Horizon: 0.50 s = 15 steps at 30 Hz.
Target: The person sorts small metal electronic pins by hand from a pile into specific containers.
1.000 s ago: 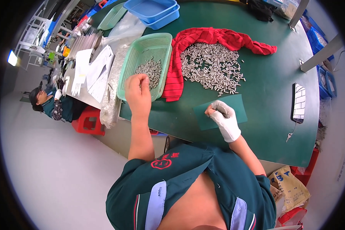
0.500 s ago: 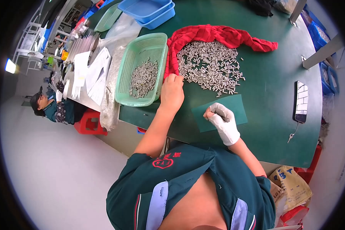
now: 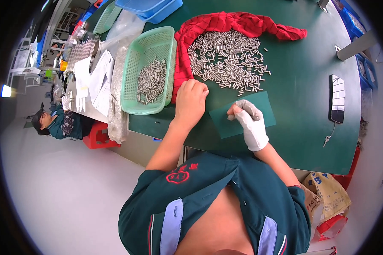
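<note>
My bare left hand [image 3: 191,103] is closed, its fingers curled beside the lower end of a rolled red checked cloth [image 3: 184,55]. Whatever its fingertips may hold is hidden. My right hand [image 3: 250,125] wears a white glove with bare fingertips showing. Its thumb and fingers are pinched over a green sheet [image 3: 264,108] lying on the table; I cannot make out anything between them. Beyond both hands spreads a pile of small silvery metal pins [image 3: 230,59], edged by the cloth. A green mesh basket [image 3: 127,80] left of my left hand holds more such pins [image 3: 152,80].
On the dark green table [image 3: 298,127], a phone with a key [image 3: 338,100] lies at the right. Metal posts [image 3: 357,46] rise at the right edge. Blue trays [image 3: 157,10] stand at the far left, with papers [image 3: 102,80] and plastic wrap nearer. A co-worker [image 3: 57,121] sits at the left.
My left hand has drawn back slightly from the edge of the pin pile and cloth. My right hand stays pinched over the green sheet. The whole view has shifted a little.
</note>
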Each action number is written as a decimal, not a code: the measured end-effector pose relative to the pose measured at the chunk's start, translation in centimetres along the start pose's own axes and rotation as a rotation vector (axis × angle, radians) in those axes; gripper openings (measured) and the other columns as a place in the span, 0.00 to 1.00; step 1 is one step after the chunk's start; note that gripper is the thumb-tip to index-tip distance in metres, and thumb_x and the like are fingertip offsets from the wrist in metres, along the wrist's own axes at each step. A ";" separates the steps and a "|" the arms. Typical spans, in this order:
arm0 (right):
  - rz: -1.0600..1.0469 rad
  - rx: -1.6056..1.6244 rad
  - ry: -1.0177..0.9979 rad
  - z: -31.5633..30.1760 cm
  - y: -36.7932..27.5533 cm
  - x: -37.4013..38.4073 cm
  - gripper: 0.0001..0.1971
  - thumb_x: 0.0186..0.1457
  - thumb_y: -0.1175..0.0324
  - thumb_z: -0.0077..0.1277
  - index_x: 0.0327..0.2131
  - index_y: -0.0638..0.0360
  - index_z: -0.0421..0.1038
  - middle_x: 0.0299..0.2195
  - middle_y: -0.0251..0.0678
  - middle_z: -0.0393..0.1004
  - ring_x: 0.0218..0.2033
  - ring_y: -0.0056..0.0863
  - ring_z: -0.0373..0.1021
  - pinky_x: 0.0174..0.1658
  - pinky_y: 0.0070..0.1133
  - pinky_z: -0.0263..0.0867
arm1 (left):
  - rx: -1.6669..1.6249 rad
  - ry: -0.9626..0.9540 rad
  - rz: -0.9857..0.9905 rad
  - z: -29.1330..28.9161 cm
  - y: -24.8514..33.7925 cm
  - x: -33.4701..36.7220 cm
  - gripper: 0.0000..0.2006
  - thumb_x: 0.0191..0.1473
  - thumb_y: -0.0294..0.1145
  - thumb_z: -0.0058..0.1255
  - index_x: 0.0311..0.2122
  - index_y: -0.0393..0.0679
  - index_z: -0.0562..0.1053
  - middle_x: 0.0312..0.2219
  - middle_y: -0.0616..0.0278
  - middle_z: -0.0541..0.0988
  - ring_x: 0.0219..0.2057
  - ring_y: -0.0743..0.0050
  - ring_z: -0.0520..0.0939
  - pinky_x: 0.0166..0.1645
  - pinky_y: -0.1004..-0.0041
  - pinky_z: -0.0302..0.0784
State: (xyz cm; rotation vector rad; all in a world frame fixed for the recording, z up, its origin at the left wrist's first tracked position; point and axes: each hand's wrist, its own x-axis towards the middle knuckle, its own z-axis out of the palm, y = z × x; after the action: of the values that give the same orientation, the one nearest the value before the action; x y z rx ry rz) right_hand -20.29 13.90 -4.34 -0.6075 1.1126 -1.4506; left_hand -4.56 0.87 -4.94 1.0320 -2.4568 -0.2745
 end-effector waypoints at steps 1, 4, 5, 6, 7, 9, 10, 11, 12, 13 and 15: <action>-0.049 -0.008 0.017 0.0 -0.1 0.0 0.10 0.62 0.65 0.46 0.33 0.64 0.69 0.29 0.29 0.72 0.30 0.16 0.65 0.37 0.16 0.61 | -0.070 -0.036 0.019 -0.6 1.3 -0.7 0.05 0.47 0.25 0.55 0.28 0.42 0.70 0.28 0.58 0.70 0.34 0.55 0.72 0.39 0.60 0.69; -0.110 0.089 0.060 0.0 0.6 0.7 0.14 0.64 0.60 0.44 0.33 0.63 0.69 0.24 0.30 0.69 0.28 0.17 0.65 0.35 0.17 0.61 | -0.185 -0.087 0.075 0.6 2.8 -2.8 0.06 0.44 0.24 0.56 0.28 0.42 0.70 0.28 0.58 0.70 0.33 0.55 0.72 0.38 0.61 0.68; -0.104 0.089 0.064 0.2 0.6 0.8 0.14 0.64 0.60 0.44 0.33 0.63 0.69 0.24 0.30 0.69 0.28 0.17 0.65 0.35 0.17 0.61 | -0.200 -0.102 0.064 1.1 3.2 -3.4 0.07 0.44 0.24 0.56 0.29 0.41 0.70 0.28 0.58 0.71 0.33 0.55 0.73 0.38 0.62 0.69; -0.125 0.141 0.083 0.6 0.6 0.9 0.16 0.64 0.58 0.43 0.33 0.63 0.69 0.22 0.29 0.68 0.26 0.17 0.63 0.35 0.17 0.61 | -0.214 -0.116 0.054 1.3 3.4 -3.8 0.07 0.45 0.23 0.56 0.30 0.40 0.70 0.29 0.57 0.72 0.33 0.54 0.73 0.38 0.62 0.69; -0.147 0.193 0.102 0.7 0.4 0.9 0.17 0.65 0.56 0.43 0.34 0.63 0.68 0.21 0.29 0.66 0.24 0.17 0.62 0.34 0.17 0.60 | -0.211 -0.112 0.043 1.3 3.6 -4.0 0.08 0.44 0.22 0.57 0.31 0.40 0.70 0.29 0.58 0.72 0.33 0.54 0.74 0.38 0.62 0.70; -0.152 0.240 0.099 0.6 0.1 0.9 0.18 0.65 0.55 0.43 0.33 0.63 0.68 0.20 0.28 0.64 0.23 0.17 0.60 0.33 0.17 0.60 | -0.228 -0.108 0.027 0.8 3.8 -4.0 0.08 0.44 0.22 0.57 0.31 0.40 0.71 0.29 0.58 0.72 0.33 0.54 0.74 0.38 0.62 0.70; -0.162 0.289 0.089 0.6 0.0 0.9 0.19 0.65 0.53 0.43 0.33 0.63 0.67 0.20 0.27 0.62 0.22 0.16 0.58 0.33 0.18 0.60 | -0.239 -0.098 0.013 0.6 3.8 -4.1 0.08 0.44 0.21 0.56 0.32 0.40 0.71 0.29 0.58 0.73 0.33 0.54 0.74 0.38 0.62 0.70; -0.169 0.233 0.099 0.7 -0.3 1.0 0.22 0.63 0.48 0.42 0.35 0.62 0.66 0.19 0.25 0.58 0.21 0.15 0.54 0.32 0.18 0.58 | -0.243 -0.103 0.013 0.6 3.6 -4.2 0.08 0.44 0.21 0.56 0.32 0.40 0.71 0.29 0.58 0.73 0.33 0.54 0.74 0.38 0.62 0.70; -0.166 0.233 0.105 0.6 -0.2 1.1 0.22 0.63 0.48 0.42 0.35 0.62 0.66 0.19 0.25 0.58 0.21 0.15 0.54 0.32 0.18 0.58 | -0.243 -0.104 0.026 0.7 3.5 -4.3 0.08 0.44 0.21 0.56 0.32 0.39 0.71 0.29 0.58 0.73 0.33 0.55 0.74 0.38 0.62 0.70; -0.199 0.301 0.047 0.5 -0.1 1.3 0.24 0.62 0.46 0.42 0.35 0.62 0.66 0.19 0.24 0.57 0.21 0.15 0.53 0.31 0.18 0.58 | -0.242 -0.104 0.040 0.7 3.3 -4.3 0.08 0.44 0.21 0.56 0.32 0.39 0.71 0.29 0.57 0.73 0.33 0.55 0.74 0.38 0.62 0.70; -0.237 0.343 -0.039 0.5 0.0 1.7 0.29 0.60 0.38 0.38 0.37 0.60 0.64 0.20 0.23 0.55 0.22 0.16 0.50 0.32 0.18 0.54 | -0.254 -0.104 0.054 0.8 3.3 -4.2 0.08 0.44 0.20 0.56 0.31 0.39 0.71 0.28 0.57 0.73 0.33 0.55 0.74 0.38 0.62 0.70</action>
State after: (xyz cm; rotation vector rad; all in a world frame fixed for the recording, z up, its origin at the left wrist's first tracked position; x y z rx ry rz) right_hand -20.22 12.18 -4.50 -0.5325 0.7546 -1.7780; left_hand -4.47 6.18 -5.89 0.8605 -2.4567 -0.6195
